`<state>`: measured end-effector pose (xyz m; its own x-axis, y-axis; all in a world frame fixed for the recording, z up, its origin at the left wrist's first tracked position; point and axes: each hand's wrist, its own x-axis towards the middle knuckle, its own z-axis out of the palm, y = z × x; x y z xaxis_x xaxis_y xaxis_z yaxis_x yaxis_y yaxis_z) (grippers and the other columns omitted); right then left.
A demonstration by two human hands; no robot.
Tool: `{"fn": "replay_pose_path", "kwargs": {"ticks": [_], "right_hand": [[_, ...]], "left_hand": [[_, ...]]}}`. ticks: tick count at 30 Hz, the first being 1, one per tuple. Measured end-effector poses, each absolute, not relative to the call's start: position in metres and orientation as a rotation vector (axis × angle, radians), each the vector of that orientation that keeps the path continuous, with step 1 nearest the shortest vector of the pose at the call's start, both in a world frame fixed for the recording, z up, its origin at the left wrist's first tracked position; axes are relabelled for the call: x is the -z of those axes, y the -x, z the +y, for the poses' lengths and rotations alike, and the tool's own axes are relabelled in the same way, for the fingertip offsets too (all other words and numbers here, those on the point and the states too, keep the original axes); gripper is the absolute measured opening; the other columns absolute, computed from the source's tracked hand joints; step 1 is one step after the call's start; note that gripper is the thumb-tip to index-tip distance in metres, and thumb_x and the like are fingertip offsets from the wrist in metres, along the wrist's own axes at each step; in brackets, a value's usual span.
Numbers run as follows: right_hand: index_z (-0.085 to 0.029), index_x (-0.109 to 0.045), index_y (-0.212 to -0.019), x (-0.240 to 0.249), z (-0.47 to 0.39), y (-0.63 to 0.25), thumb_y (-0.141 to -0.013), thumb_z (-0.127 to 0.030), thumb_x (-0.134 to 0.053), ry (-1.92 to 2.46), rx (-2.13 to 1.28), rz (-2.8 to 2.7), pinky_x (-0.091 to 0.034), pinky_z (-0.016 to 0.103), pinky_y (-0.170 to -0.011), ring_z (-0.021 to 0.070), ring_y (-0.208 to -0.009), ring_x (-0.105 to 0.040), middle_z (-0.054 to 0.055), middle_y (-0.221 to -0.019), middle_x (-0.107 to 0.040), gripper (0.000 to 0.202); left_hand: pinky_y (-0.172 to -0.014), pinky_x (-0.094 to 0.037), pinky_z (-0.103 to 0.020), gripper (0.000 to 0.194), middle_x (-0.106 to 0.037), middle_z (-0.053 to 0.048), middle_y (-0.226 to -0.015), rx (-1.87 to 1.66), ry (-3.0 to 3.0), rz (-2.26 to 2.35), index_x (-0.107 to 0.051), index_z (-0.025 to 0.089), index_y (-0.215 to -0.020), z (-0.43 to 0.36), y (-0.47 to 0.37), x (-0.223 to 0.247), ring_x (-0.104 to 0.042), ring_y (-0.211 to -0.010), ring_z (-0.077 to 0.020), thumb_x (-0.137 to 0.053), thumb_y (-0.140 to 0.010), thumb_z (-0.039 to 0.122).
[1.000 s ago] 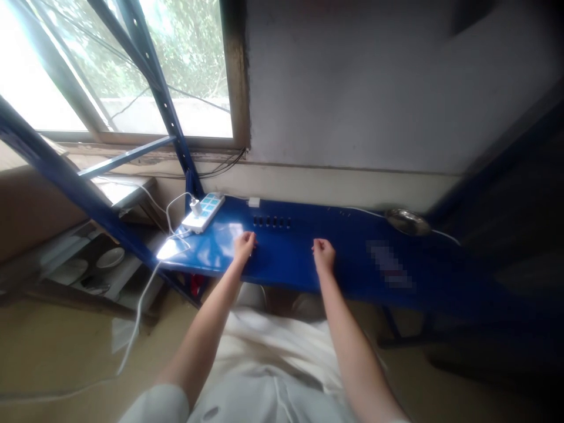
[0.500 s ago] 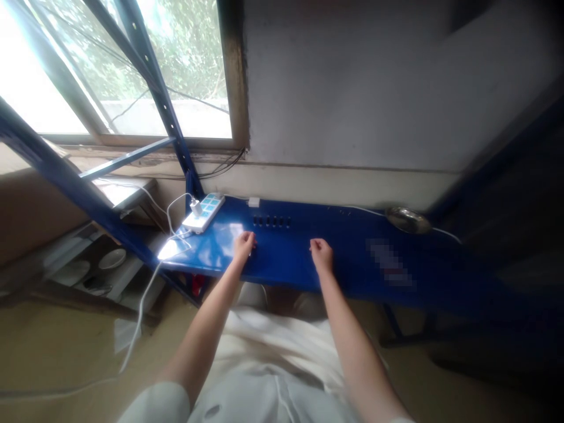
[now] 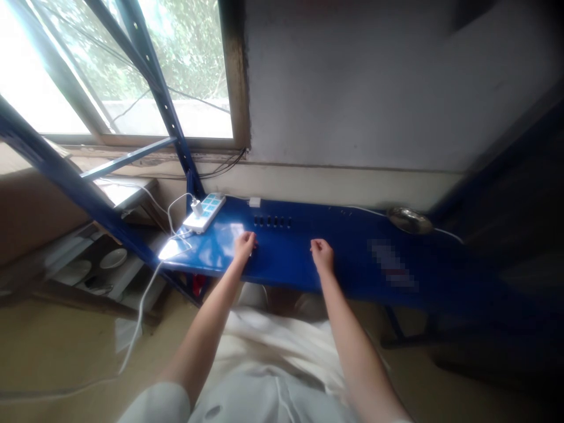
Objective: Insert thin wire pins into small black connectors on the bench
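My left hand (image 3: 244, 247) is closed over the blue tabletop (image 3: 282, 249), left of the middle. A small dark bit shows at its fingertips, too small to name. My right hand (image 3: 322, 255) is at the same depth further right, its fingers curled together. Whatever it may hold is hidden. Between and behind the hands stands a row of several small black pieces (image 3: 275, 222) with light ends, apart from both hands.
A white power strip (image 3: 205, 212) with a plugged-in charger lies at the table's left end. Behind the row sits a small white block (image 3: 254, 202) on a cable. A shiny metal dish (image 3: 409, 220) stands at the back right. Blue metal posts (image 3: 165, 106) rise at the left.
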<state>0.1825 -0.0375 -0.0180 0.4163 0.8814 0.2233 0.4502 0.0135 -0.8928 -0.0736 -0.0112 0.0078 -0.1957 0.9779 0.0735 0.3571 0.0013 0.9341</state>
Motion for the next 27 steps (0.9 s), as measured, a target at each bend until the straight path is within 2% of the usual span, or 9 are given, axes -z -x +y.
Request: {"fn": "replay_pose_path", "kwargs": {"ticks": [7, 13, 21, 27], "right_hand": [[-0.015, -0.062, -0.085, 0.015, -0.038, -0.177, -0.079, -0.033, -0.043, 1.707, -0.403, -1.332, -0.045, 0.028, -0.069, 0.0197, -0.073, -0.062, 0.011, -0.078, -0.067, 0.026], [-0.017, -0.062, -0.087, 0.007, -0.034, -0.162, -0.083, -0.024, -0.038, 1.803, -0.189, -1.646, -0.042, 0.029, -0.075, 0.0198, -0.081, -0.06, 0.009, -0.088, -0.066, 0.025], [-0.017, -0.056, -0.107, -0.007, 0.011, -0.137, -0.082, -0.026, -0.046, 1.905, -0.297, -1.71, -0.04, 0.037, -0.085, 0.0234, -0.104, -0.051, 0.011, -0.107, -0.059, 0.029], [-0.018, -0.057, -0.104, -0.01, 0.039, -0.13, -0.079, -0.028, -0.051, 2.007, -0.374, -1.716, -0.038, 0.042, -0.088, 0.0261, -0.107, -0.049, 0.011, -0.111, -0.057, 0.027]], "left_hand": [[-0.051, -0.043, -0.02, 0.019, -0.064, -0.002, -0.062, -1.197, -1.41, 1.615, -0.06, 0.017, -0.075, -0.011, 0.073, -0.009, -0.057, -0.049, -0.0107, -0.048, -0.079, 0.032], [-0.049, -0.042, -0.019, 0.021, -0.063, -0.001, -0.062, -1.202, -1.404, 1.608, -0.06, 0.018, -0.076, -0.011, 0.073, -0.008, -0.056, -0.049, -0.0105, -0.048, -0.079, 0.035], [-0.048, -0.042, -0.019, 0.019, -0.063, -0.001, -0.061, -1.207, -1.362, 1.584, -0.059, 0.018, -0.075, -0.012, 0.072, -0.009, -0.056, -0.048, -0.0103, -0.049, -0.079, 0.033], [-0.048, -0.042, -0.019, 0.018, -0.061, 0.0, -0.06, -1.224, -1.338, 1.559, -0.059, 0.017, -0.075, -0.013, 0.071, -0.009, -0.055, -0.047, -0.0095, -0.048, -0.079, 0.032]]}}
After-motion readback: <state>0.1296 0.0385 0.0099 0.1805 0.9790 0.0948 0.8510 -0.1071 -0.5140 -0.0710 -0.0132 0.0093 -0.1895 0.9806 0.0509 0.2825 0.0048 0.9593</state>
